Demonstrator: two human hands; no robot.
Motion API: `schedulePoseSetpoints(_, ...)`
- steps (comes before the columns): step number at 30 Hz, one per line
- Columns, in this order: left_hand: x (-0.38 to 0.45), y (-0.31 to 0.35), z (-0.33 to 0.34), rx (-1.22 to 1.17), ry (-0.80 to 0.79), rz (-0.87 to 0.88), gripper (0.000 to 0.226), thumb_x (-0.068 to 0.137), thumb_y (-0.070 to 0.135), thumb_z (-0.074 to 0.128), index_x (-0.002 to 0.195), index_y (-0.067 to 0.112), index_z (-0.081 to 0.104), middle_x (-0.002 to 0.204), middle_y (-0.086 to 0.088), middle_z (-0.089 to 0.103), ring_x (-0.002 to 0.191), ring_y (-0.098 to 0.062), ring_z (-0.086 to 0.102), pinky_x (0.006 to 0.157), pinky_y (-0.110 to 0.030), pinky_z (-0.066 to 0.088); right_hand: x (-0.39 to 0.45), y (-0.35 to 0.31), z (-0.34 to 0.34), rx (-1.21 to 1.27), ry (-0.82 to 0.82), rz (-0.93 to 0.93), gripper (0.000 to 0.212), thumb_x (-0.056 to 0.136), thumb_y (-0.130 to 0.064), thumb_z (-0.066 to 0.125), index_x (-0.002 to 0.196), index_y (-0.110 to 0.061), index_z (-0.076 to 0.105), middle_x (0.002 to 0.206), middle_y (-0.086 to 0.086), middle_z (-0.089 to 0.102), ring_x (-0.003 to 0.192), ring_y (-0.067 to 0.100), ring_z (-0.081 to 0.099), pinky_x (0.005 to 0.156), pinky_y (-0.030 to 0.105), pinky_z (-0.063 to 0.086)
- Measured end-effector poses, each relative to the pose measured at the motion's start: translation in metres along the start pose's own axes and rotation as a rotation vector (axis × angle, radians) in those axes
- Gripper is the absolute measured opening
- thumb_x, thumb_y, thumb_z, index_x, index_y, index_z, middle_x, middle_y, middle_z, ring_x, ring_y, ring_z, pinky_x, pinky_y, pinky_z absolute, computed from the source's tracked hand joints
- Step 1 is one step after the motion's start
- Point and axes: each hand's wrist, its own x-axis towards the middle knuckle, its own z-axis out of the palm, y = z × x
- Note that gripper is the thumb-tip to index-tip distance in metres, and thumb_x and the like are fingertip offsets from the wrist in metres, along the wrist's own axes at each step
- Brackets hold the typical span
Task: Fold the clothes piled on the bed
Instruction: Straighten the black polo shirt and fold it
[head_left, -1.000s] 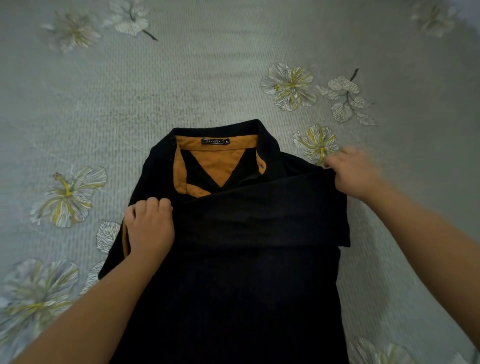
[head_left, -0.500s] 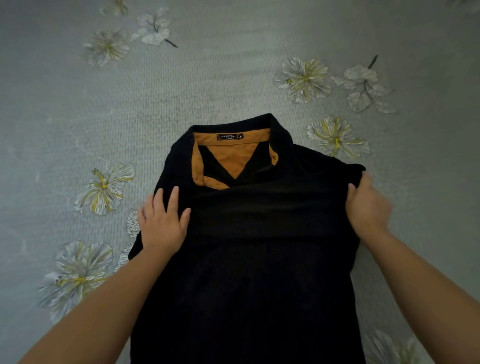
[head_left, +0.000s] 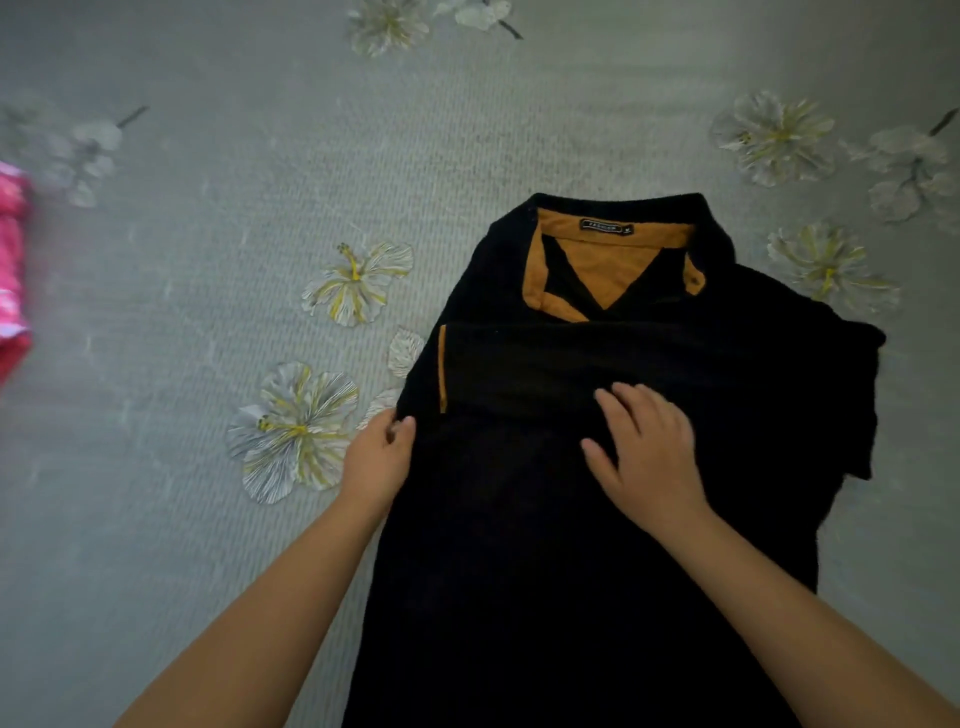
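Note:
A black polo shirt (head_left: 597, 545) with a mustard-lined collar lies flat on the bed, collar away from me. One sleeve with a mustard cuff edge is folded across the chest. My left hand (head_left: 376, 457) pinches the shirt's left edge just below that cuff. My right hand (head_left: 647, 454) lies flat on the middle of the shirt with fingers spread, pressing the folded sleeve's lower edge. The shirt's right side bulges out unevenly.
The grey bedsheet (head_left: 208, 234) with printed white and yellow flowers stretches all around the shirt. A pink garment (head_left: 11, 275) shows at the far left edge, blurred.
My right hand left the shirt's right edge and came to rest flat on its middle. My left hand slid from the chest to the left edge. The view shifted left, revealing the pink garment.

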Motion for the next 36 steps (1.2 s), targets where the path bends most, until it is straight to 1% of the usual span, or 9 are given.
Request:
schedulePoseSetpoints(4,0.002,-0.001,0.0,-0.062,0.065,0.135,0.016,0.091,0.013,0.052,0.1,0.002,0.06,0.092,-0.01,0.056,0.09,-0.027,0.056,0.076,-0.029,0.039,-0.005,-0.007,0.009,0.029,-0.098,0.001,0.043,0.077,-0.026,0.068,0.11,0.001,0.064,0.115,0.024,0.061,0.106,0.043,0.058,0.083,0.059,0.044)
schedulePoseSetpoints(8,-0.013,0.023,0.02,0.17,0.185,0.519,0.019,0.083,0.011,0.052,0.083,-0.004,0.064,0.089,-0.017,0.061,0.079,-0.027,0.057,0.07,-0.023,0.041,-0.014,0.026,-0.028,0.227,-0.081,0.258,0.037,0.088,-0.018,0.056,0.116,0.007,0.058,0.124,0.026,0.052,0.117,0.043,0.047,0.101,0.049,0.034)
schedulePoseSetpoints(11,-0.036,0.047,0.064,0.458,-0.027,0.82,0.018,0.073,0.016,0.057,0.077,0.002,0.067,0.093,-0.017,0.067,0.086,-0.033,0.067,0.069,-0.033,0.054,-0.037,0.06,-0.053,0.218,-0.074,0.361,0.056,0.086,-0.036,0.041,0.113,0.01,0.058,0.12,0.028,0.054,0.114,0.044,0.048,0.1,0.047,0.035)
schedulePoseSetpoints(15,-0.066,0.077,0.097,0.71,-0.479,0.643,0.038,0.093,0.011,0.04,0.13,0.005,0.044,0.15,-0.011,0.023,0.141,-0.034,0.005,0.114,-0.046,0.005,-0.062,0.085,-0.059,0.162,-0.161,0.377,0.051,0.083,-0.028,0.041,0.112,0.01,0.059,0.115,0.028,0.057,0.109,0.044,0.052,0.096,0.048,0.038)
schedulePoseSetpoints(17,-0.065,0.073,0.091,0.429,-0.371,0.623,0.042,0.09,0.003,0.035,0.131,0.003,0.044,0.148,-0.014,0.027,0.139,-0.029,0.019,0.114,-0.036,0.011,-0.068,0.086,-0.052,0.15,-0.169,0.351,0.047,0.086,-0.027,0.045,0.111,0.009,0.06,0.112,0.027,0.059,0.105,0.044,0.054,0.094,0.046,0.039)
schedulePoseSetpoints(21,-0.041,0.045,0.055,0.084,0.179,0.362,0.038,0.085,-0.004,0.043,0.122,-0.006,0.049,0.12,-0.023,0.05,0.114,-0.035,0.046,0.099,-0.028,0.031,-0.063,0.069,-0.036,0.224,-0.145,0.305,0.032,0.086,-0.011,0.055,0.111,0.009,0.06,0.112,0.026,0.06,0.108,0.043,0.053,0.093,0.036,0.032)
schedulePoseSetpoints(23,-0.031,0.028,0.043,0.248,0.13,0.124,0.037,0.089,0.01,0.054,0.122,-0.004,0.048,0.118,-0.023,0.049,0.111,-0.035,0.044,0.092,-0.034,0.033,-0.056,0.059,-0.031,0.253,-0.137,0.268,0.03,0.086,-0.006,0.059,0.114,0.007,0.059,0.116,0.024,0.058,0.113,0.04,0.05,0.096,0.033,0.028)
schedulePoseSetpoints(28,-0.035,0.021,0.05,0.191,-0.035,0.093,0.019,0.092,0.013,0.049,0.097,0.0,0.061,0.094,-0.015,0.065,0.087,-0.028,0.058,0.068,-0.027,0.037,-0.049,0.048,-0.023,0.299,-0.157,0.242,0.03,0.086,-0.005,0.059,0.115,0.005,0.06,0.119,0.021,0.058,0.116,0.036,0.049,0.097,0.029,0.026)
schedulePoseSetpoints(36,-0.044,0.037,0.004,0.048,0.246,0.207,0.016,0.094,0.012,0.045,0.093,0.0,0.056,0.073,-0.006,0.053,0.069,-0.018,0.047,0.057,-0.024,0.022,-0.05,0.048,-0.025,0.309,-0.195,0.205,0.032,0.089,-0.007,0.055,0.12,0.003,0.057,0.123,0.018,0.056,0.12,0.032,0.047,0.102,0.034,0.032)
